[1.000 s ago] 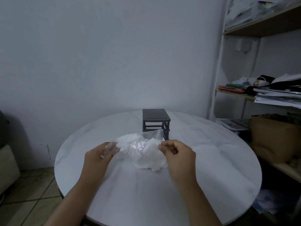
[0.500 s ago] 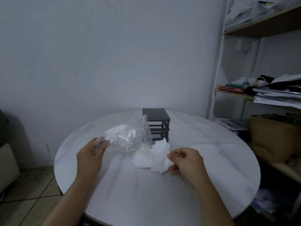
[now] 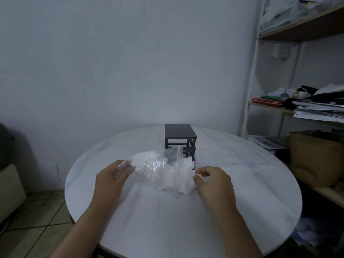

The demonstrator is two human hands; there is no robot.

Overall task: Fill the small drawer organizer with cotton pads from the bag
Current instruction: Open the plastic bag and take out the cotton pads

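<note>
The left hand [image 3: 111, 175] has its grip clamped on one end of the clear plastic bag [image 3: 156, 162] over the middle of the round bench [image 3: 167, 220]. The right hand [image 3: 212, 181] pinches loose cotton pads [image 3: 173, 181] heaped just before the drawer organizer [image 3: 179, 135], which stands toward the far edge

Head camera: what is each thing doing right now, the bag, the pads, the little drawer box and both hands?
Plastic bag, open, held up at one end, some pads still inside.
Cotton pads, partly spilled in a heap on the table.
Drawer organizer, upright behind the heap, no pads seen in it.
Left hand, grips the bag's end.
Right hand, pinches the heap's edge.
</note>
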